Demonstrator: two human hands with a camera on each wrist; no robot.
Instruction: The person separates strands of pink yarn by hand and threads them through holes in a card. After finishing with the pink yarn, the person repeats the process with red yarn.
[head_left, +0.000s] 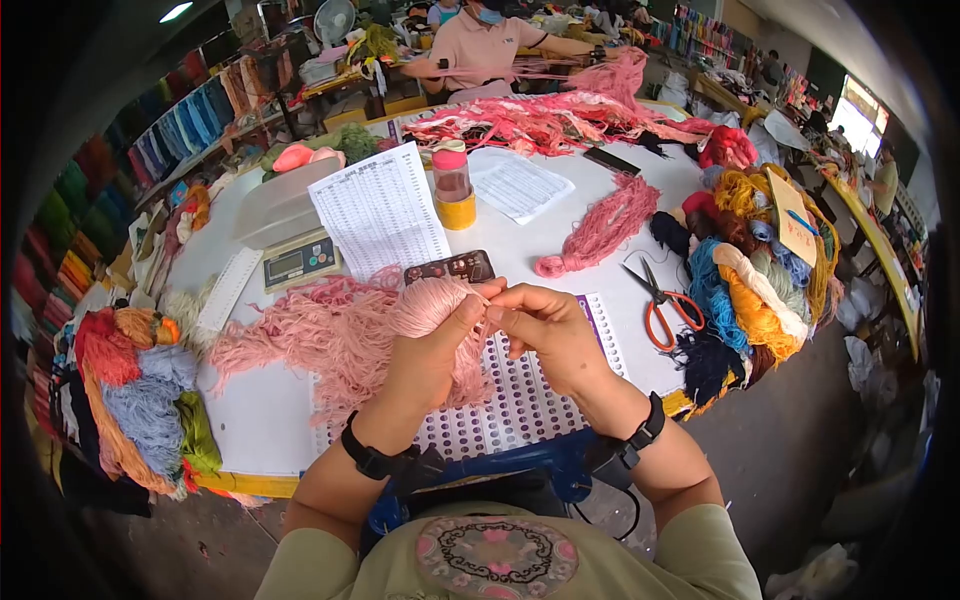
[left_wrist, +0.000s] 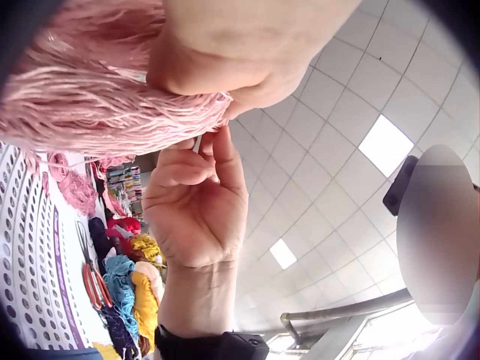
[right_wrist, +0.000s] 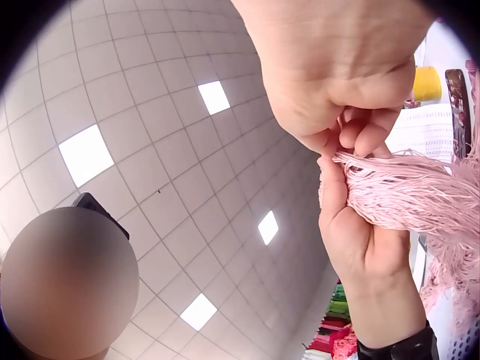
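A skein of pale pink yarn (head_left: 432, 305) hangs from my left hand (head_left: 430, 355), which grips it close to its gathered end. Against that end, my right hand (head_left: 555, 335) pinches the yarn between thumb and fingertips, the two hands almost meeting. In the right wrist view the skein's strands (right_wrist: 412, 187) spread away from the pinched tip, with the left hand (right_wrist: 367, 236) beneath. A loose heap of pink yarn (head_left: 300, 345) lies on the table under and left of the hands. In the left wrist view, curled fingers of the right hand (left_wrist: 202, 187) partly hide the tip.
Orange-handled scissors (head_left: 660, 310) lie right of the hands, near a bundle of mixed yarn (head_left: 750, 290). Beyond the hands are a patterned phone (head_left: 450, 268), a scale (head_left: 300, 262), a jar (head_left: 452, 185) and printed sheets (head_left: 380, 210). Another person (head_left: 490, 50) handles pink yarn across the table.
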